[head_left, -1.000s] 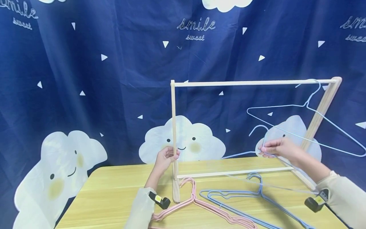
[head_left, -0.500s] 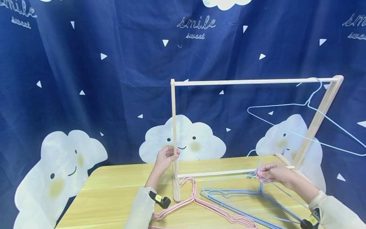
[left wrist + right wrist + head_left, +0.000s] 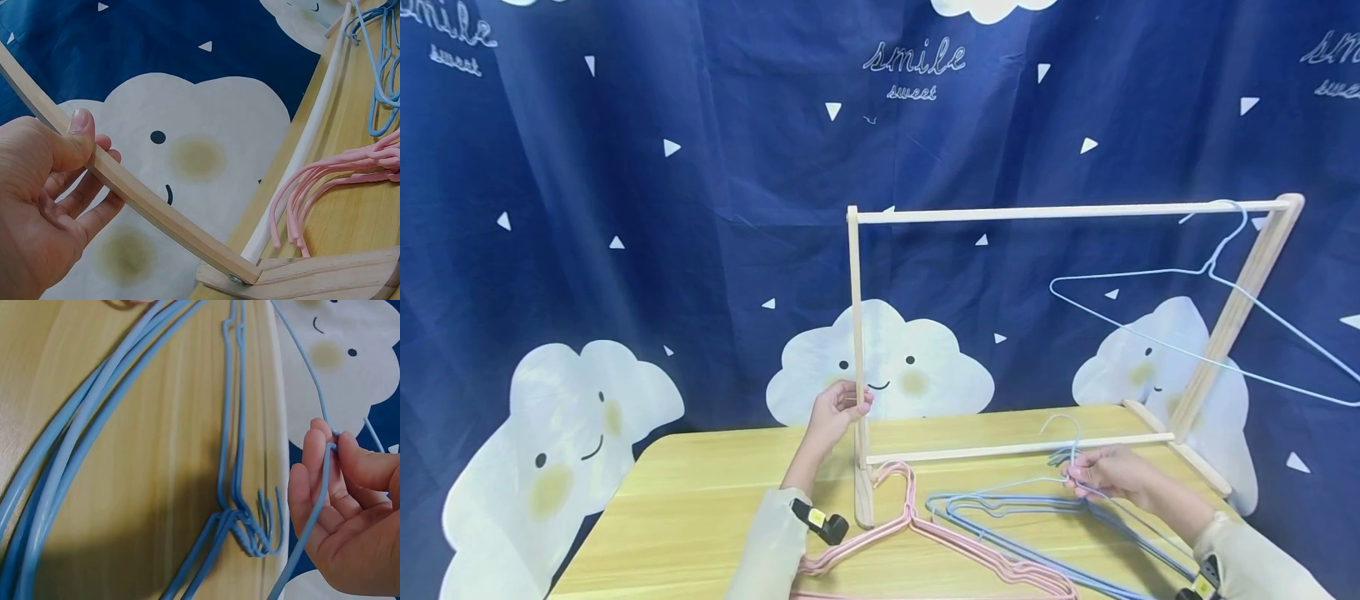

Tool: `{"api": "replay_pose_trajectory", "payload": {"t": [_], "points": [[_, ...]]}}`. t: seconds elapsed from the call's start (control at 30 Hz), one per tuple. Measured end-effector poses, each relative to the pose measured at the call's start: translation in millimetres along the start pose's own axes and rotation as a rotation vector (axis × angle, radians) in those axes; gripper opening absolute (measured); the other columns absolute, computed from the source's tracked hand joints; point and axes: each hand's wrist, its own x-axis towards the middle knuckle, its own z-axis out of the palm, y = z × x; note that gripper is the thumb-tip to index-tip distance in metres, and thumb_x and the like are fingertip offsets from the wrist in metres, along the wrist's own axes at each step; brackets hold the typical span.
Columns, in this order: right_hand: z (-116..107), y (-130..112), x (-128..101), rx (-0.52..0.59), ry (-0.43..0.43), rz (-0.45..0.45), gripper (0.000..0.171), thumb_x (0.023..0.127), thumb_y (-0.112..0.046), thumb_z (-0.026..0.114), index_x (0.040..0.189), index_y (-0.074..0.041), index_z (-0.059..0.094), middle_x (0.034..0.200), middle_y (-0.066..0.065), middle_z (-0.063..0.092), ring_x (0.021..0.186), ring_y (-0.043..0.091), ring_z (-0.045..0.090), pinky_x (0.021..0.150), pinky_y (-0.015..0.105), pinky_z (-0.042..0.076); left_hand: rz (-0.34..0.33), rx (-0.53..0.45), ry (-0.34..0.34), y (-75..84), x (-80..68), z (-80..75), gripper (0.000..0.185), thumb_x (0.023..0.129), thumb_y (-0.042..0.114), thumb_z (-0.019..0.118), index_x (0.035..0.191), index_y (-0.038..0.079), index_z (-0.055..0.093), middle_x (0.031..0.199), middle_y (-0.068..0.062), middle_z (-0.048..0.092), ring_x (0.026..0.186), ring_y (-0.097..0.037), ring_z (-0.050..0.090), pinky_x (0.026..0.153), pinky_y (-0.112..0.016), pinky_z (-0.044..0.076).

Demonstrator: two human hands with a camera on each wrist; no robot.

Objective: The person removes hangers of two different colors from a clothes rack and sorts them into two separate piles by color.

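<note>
A wooden clothes rack (image 3: 1030, 215) stands on the table. My left hand (image 3: 833, 417) grips its left upright, thumb on one side and fingers round the other, as the left wrist view also shows. My right hand (image 3: 1108, 479) pinches a light blue wire hanger (image 3: 319, 494) at the neck below its hook, between thumb and fingers. That hanger is just above a stack of blue hangers (image 3: 1015, 502) lying on the table; whether it touches them I cannot tell. Another light blue hanger (image 3: 1127, 275) hangs from the top bar near the right end.
A stack of pink hangers (image 3: 910, 523) lies on the table (image 3: 700, 500) at the foot of the left upright. The rack's lower bar (image 3: 970, 454) runs behind both stacks. A dark blue curtain (image 3: 737, 208) with clouds closes off the back.
My right hand has lowered the light blue hanger from beside the rack's right upright down to the blue stack, slightly leftward. My left hand keeps its grip on the upright.
</note>
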Motion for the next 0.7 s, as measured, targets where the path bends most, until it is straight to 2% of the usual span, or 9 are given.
{"api": "replay_pose_trajectory", "payload": {"t": [0.17,0.4,0.57,0.7], "points": [[2,5,-1,-0.03,0.053,0.046,0.021,0.1,-0.008,0.059,0.11,0.008,0.07,0.085,-0.002,0.076,0.073,0.006,0.07,0.066,0.021,0.058,-0.007,0.008,0.005,-0.5,0.1,0.3,0.027,0.086,-0.006,0.07,0.113,-0.007,0.066,0.103,-0.014,0.076,0.09,-0.011,0.069,0.087,-0.026,0.055],[4,10,-3,-0.077,0.12,0.082,0.022,0.097,-0.006,0.059,0.105,0.011,0.07,0.082,-0.002,0.075,0.072,0.008,0.068,0.066,0.023,0.058,-0.007,0.0,0.006,0.2,0.6,0.3,0.025,0.085,-0.007,0.07,0.11,-0.003,0.068,0.102,-0.012,0.076,0.09,-0.012,0.069,0.088,-0.028,0.054],[9,14,-2,-0.144,0.226,0.098,0.024,0.093,-0.005,0.06,0.104,0.014,0.069,0.075,-0.002,0.071,0.068,0.008,0.062,0.063,0.023,0.055,-0.005,0.01,0.009,0.2,0.2,-0.1,0.025,0.086,-0.007,0.07,0.111,-0.004,0.067,0.101,-0.012,0.076,0.089,-0.011,0.069,0.087,-0.026,0.055],[14,18,-1,-0.209,0.323,0.107,0.021,0.09,-0.003,0.065,0.1,0.015,0.07,0.062,-0.005,0.063,0.057,0.005,0.052,0.054,0.018,0.047,-0.005,0.005,0.003,-0.5,0.6,-0.5,0.026,0.086,-0.006,0.07,0.112,-0.006,0.067,0.102,-0.014,0.076,0.089,-0.011,0.068,0.087,-0.025,0.055]]}}
